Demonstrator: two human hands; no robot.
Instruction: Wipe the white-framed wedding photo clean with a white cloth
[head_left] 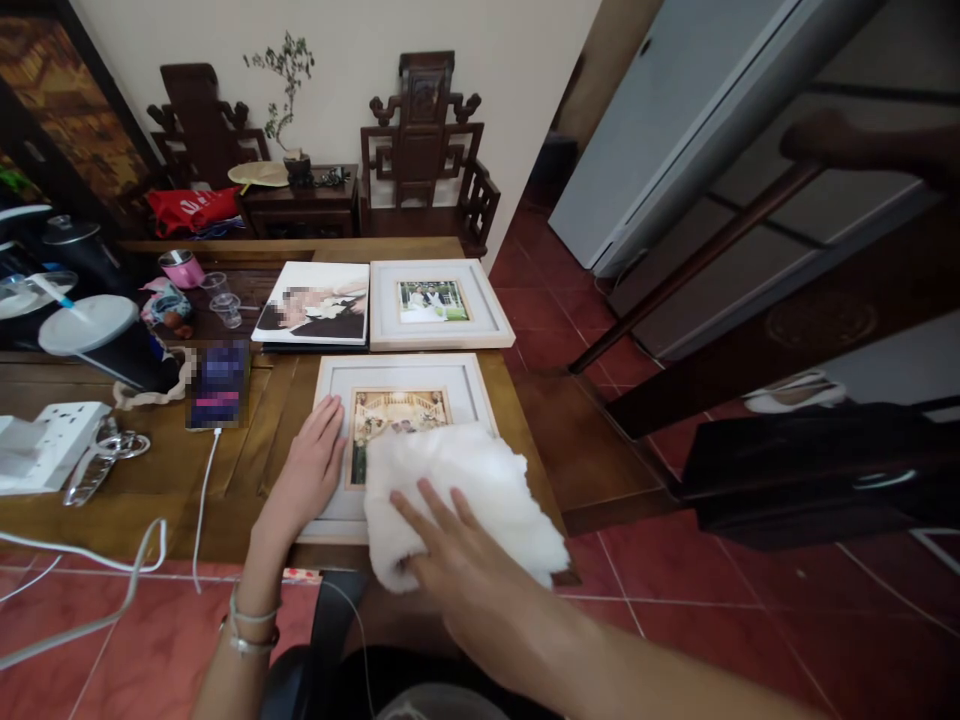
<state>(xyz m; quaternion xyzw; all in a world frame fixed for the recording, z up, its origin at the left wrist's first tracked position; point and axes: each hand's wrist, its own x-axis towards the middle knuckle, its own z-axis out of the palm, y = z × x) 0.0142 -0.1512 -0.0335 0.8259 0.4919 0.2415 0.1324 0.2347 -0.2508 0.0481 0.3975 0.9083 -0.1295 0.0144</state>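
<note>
White cloth [487,470] lies beneath my right hand [461,565], spread rather than clenched, with the picture frame [397,410] under it and under my flat, empty left hand [306,468], so I'd brace there and wipe with light, even strokes.

Fluffy cloth [465,480], smooth wooden frame [397,374]

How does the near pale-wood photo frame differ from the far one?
A fluffy white cloth partly covers the near pale-wood photo frame; the far pale-wood photo frame is uncovered. The left hand rests on the near frame; no hand touches the far frame. The near frame's picture looks golden, the far frame's greener. Both are rectangular.
</note>
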